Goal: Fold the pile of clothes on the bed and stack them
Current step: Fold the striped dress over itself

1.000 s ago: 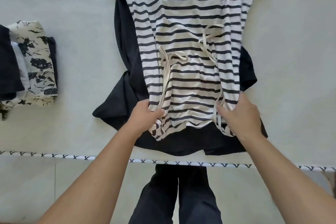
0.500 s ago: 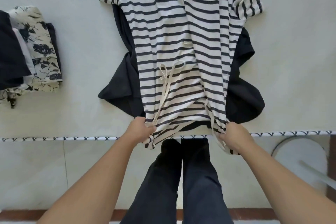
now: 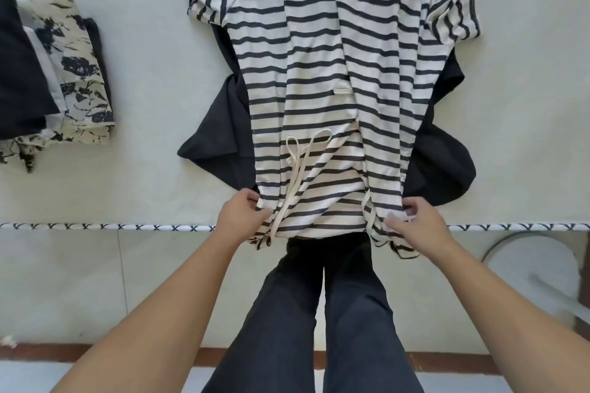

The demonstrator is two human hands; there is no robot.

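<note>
Floral-print and dark folded garments are stacked at the left edge of the frame, the folded stack (image 3: 54, 73) lying on the pale bed sheet (image 3: 153, 99); this part of the task can be judged done. Several layers are visible in it, exact count cannot be told.

At centre, a striped dress (image 3: 322, 73) is spread lengthwise on the bed, hem toward the bottom of the frame, sleeves at the top left and top right. A cream drawstring (image 3: 297, 169) lies loose on its lower front. It is not yet folded. Beneath it a dark garment (image 3: 217, 137) is seen spreading out on both sides, crumpled, also unfolded. So at least two pieces are judged left: roughly midway, though the pile's full size is not shown.

The left hand (image 3: 239, 220) is seen at lower centre-left, fingers curled, the hem's left corner pinched between thumb and fingers. The right hand (image 3: 415, 220) is at lower centre-right, fingers (image 3: 412, 207) bent around the hem's right corner, a bit of fabric bunched under them. Both corners are held just at the trimmed bed edge (image 3: 95, 226), the hem hanging slightly past it. The step in hand is judged to be straightening the dress before a first fold.

At the lower right, a round white object (image 3: 536, 262) is partly seen on the floor.
</note>
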